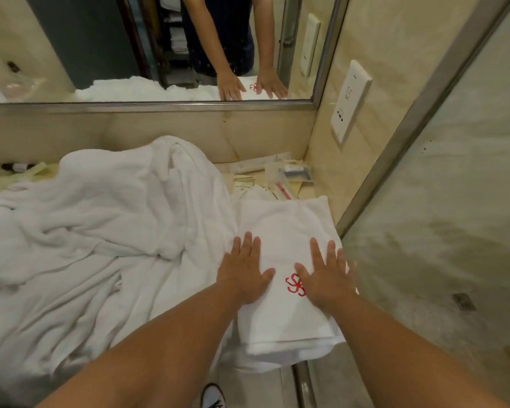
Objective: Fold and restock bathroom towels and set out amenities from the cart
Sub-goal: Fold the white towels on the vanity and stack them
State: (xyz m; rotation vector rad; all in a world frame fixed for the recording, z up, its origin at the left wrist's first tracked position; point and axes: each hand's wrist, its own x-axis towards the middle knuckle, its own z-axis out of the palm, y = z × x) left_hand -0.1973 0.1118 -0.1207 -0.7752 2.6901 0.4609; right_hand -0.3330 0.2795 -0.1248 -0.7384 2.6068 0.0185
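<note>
A folded white towel with a red embroidered logo lies at the right end of the bathroom counter. My left hand presses flat on its left side, fingers straight. My right hand presses flat on its right side, just right of the logo. A large pile of unfolded white towels covers the counter to the left, touching the folded towel. Several packaged amenities lie in the back right corner behind the folded towel.
A mirror runs along the back wall above a beige backsplash. A white wall socket sits on the right wall. A glass shower partition stands close on the right. A small dark bottle lies at the far left.
</note>
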